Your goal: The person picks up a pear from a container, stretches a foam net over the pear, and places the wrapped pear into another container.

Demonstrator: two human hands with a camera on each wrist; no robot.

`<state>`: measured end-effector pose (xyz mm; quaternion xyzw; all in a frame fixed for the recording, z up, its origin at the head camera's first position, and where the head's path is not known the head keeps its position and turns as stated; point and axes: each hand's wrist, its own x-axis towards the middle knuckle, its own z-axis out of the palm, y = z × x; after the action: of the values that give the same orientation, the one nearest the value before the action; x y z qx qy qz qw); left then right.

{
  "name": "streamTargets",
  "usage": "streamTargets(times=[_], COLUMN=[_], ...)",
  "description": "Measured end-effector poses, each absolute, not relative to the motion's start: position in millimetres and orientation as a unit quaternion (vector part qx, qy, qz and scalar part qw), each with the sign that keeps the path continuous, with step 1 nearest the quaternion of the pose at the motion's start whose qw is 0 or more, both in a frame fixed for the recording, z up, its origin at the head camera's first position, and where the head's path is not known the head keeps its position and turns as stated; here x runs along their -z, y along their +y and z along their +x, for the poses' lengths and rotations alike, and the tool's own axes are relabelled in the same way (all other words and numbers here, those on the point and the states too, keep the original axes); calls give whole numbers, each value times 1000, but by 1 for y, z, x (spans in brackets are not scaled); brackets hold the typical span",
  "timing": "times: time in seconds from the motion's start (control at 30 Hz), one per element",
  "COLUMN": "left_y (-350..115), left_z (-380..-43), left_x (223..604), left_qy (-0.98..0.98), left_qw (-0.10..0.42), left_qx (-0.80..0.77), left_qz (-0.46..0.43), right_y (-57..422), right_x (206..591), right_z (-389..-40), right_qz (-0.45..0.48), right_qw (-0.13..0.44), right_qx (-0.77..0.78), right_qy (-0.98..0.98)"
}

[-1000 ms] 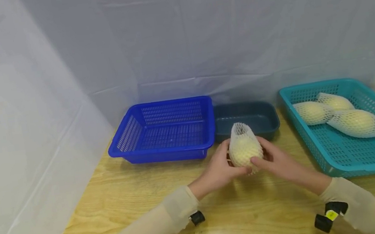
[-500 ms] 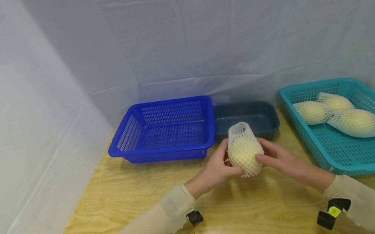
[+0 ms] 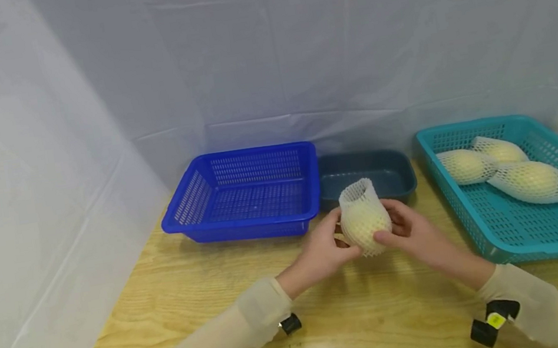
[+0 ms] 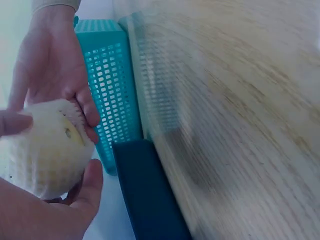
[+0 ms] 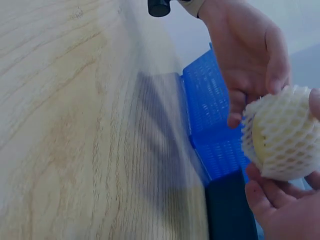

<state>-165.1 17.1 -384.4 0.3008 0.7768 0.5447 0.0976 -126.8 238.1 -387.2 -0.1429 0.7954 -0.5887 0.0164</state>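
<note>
A pale yellow round fruit in a white foam net is held up above the table between both hands; its exact kind is hard to tell. My left hand grips its left side, thumb toward me. From the right, my right hand holds it with the thumb pressed on the near face. The net's loose end stands up above the fruit. In the right wrist view, the net's lower opening shows bare yellow skin. Some fingers are hidden behind the fruit.
A blue basket stands at the back left. Beside it is a dark teal tray, partly behind the fruit. On the right, a turquoise basket contains 3 net-wrapped fruits. White sheeting hangs behind the table.
Both hands keep hold of the fruit near the same spot. It turns and tilts slightly, and the net's open end shifts. My right thumb slides a little left over its face.
</note>
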Motion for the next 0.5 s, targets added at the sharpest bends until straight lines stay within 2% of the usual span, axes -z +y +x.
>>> streamTargets(times=[0.13,0.3,0.4,0.5], left_y=[20,22,23,22], left_z=[-162,-159,-160,-162], left_x=[382,382,383,384], left_qy=[801,854,853,840], left_qw=[80,23,12,22], left_qx=[-511,-442,-445,-467], left_qz=[303,273,272,274], right_y=[234,229,228,230], right_x=[389,389,388,388], right_z=[-127,-126,-123,-122], right_qz=[-137,-130,-132,-146], right_qw=[7,12,11,-2], right_qx=[593,611,619,612], right_qy=[793,781,774,777])
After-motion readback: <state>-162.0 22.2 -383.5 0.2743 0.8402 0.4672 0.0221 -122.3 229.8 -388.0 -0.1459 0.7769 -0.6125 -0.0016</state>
